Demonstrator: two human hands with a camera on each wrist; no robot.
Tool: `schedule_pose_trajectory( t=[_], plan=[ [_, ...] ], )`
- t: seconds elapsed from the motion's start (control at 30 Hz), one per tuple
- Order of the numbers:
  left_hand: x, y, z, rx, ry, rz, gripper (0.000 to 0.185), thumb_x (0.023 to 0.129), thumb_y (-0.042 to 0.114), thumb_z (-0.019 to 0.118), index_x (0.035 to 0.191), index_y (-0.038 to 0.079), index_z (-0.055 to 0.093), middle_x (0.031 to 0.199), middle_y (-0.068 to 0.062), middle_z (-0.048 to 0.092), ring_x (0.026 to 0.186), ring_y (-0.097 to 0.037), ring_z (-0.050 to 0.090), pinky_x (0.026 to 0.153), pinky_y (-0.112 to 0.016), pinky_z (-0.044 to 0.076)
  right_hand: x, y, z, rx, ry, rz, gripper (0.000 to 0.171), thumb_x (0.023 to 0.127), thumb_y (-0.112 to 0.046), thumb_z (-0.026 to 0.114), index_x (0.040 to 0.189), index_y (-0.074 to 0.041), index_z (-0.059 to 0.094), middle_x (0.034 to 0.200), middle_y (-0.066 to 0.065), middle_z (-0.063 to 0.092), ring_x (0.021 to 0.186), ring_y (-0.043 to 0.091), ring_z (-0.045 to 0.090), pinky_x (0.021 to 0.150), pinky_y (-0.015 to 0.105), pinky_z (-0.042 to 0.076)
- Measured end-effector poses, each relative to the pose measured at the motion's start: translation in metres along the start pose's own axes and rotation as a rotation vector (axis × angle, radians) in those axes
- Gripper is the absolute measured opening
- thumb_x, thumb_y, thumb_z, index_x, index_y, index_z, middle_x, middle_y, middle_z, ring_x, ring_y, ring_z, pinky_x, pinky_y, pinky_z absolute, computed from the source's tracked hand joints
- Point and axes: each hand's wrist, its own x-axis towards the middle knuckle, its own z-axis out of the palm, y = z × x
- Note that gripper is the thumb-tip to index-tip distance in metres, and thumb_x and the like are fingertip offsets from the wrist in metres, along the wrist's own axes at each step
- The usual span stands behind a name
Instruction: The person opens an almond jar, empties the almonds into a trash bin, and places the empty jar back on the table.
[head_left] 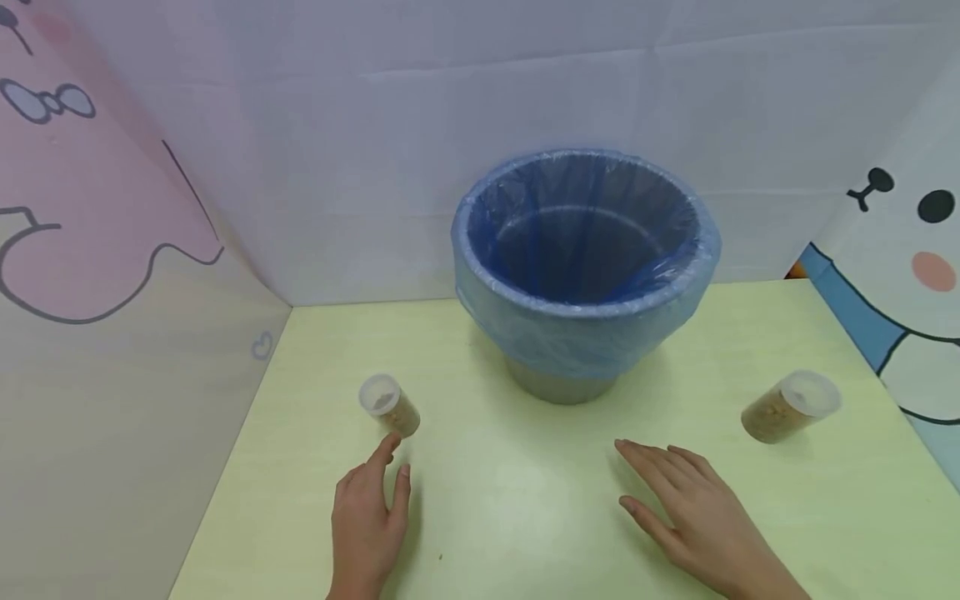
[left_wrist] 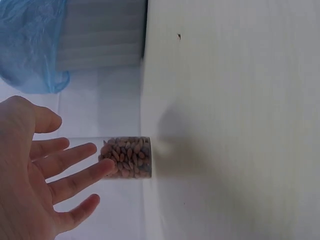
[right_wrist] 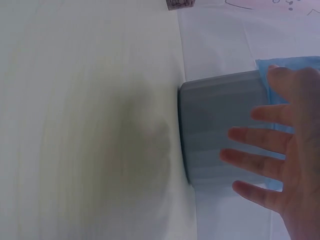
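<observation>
1. Left hand (head_left: pixel 367 521) flat on table (head_left: pixel 517 500) w/ fingers spread, holding nothing; fingertips just short of left jar (head_left: pixel 390 406).
2. Right hand (head_left: pixel 690 517) flat too, fingers spread, front-right of bin (head_left: pixel 585 267).
3. Left jar w/ seeds front-left of bin; right jar (head_left: pixel 787 406) front-right, well apart from right hand.

No legible text or labels, perhaps only cartoon drawings on the wall panels (head_left: pixel 90 217).

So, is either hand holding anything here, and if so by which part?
Nothing is held. The left hand lies open just short of the left jar; the right hand rests open on the table.
</observation>
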Motion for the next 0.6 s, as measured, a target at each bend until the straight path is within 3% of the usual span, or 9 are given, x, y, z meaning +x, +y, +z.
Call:
schedule_pose_trajectory(
  t=[0.23,0.43,0.6],
  plan=[
    [0.007,-0.010,0.003,-0.051,0.069,-0.007,0.066,0.090,0.007,0.077,0.150,0.004,0.051,0.131,-0.011,0.071,0.107,-0.032,0.068,0.091,-0.056,0.047,0.009,-0.003,0.006,0.027,-0.006,-0.031,0.062,0.098,-0.041,0.070,0.153,-0.017,0.054,0.141,-0.003,0.067,0.122,0.018,0.066,0.108,0.039,0.039],
    [0.012,-0.013,0.005,-0.160,0.039,-0.170,0.090,0.093,0.007,0.076,0.165,0.008,0.022,0.152,-0.017,0.050,0.133,-0.035,0.052,0.103,-0.048,0.042,0.015,-0.005,0.012,0.053,0.002,-0.056,0.063,0.096,-0.037,0.072,0.154,-0.018,0.053,0.142,-0.003,0.066,0.120,0.018,0.067,0.104,0.035,0.041],
    [0.022,-0.016,0.011,-0.340,0.003,-0.279,0.092,0.096,0.004,0.071,0.167,0.010,0.013,0.163,-0.018,0.038,0.148,-0.036,0.039,0.111,-0.049,0.034,0.019,-0.006,0.012,0.053,-0.019,-0.057,0.061,0.097,-0.038,0.071,0.151,-0.016,0.056,0.145,-0.002,0.065,0.122,0.018,0.067,0.103,0.036,0.044]
  ],
)
